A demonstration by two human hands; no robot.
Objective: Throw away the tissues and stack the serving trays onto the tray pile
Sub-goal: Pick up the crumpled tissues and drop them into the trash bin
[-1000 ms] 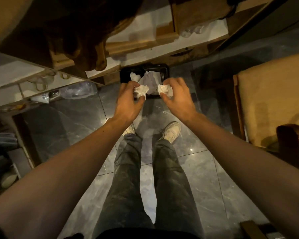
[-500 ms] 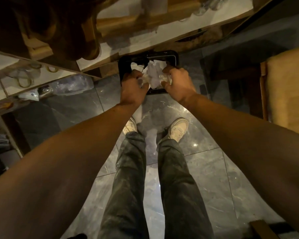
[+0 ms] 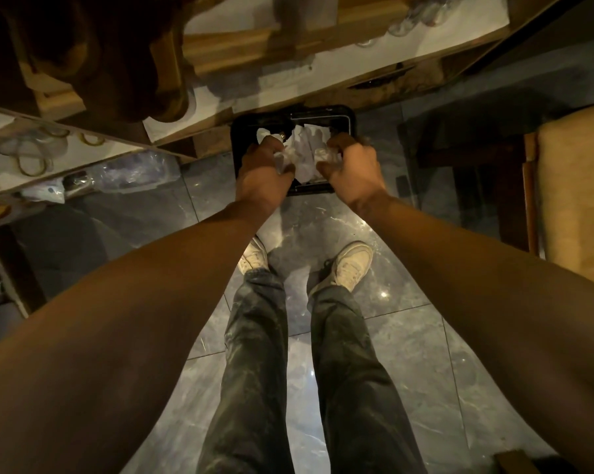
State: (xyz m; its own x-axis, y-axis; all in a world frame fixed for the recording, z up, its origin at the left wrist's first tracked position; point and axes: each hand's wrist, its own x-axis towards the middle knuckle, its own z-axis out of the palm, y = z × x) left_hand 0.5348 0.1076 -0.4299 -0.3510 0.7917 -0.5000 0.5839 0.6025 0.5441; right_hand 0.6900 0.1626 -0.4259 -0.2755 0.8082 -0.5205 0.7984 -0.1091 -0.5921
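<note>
Likely eatery or home dining area: grey marble floor tiles [image 3: 408,354], wooden shelving [image 3: 254,46], cushioned chair [image 3: 576,200].

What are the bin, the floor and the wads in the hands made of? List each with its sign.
Bin: likely black plastic, glossy; rounded moulded rim catching light.
Floor: polished grey stone or stone-look tile; veining, grout lines, bright reflections.
Wads: white tissue paper, matte; soft crumpled folds in the left hand and right hand.

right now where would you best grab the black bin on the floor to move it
Judging from this view, by the bin's right rim, coming down from above. It is open-topped, that rim is bare, and its far side is tucked under the counter, while both hands hold tissues over the near rim.
</note>
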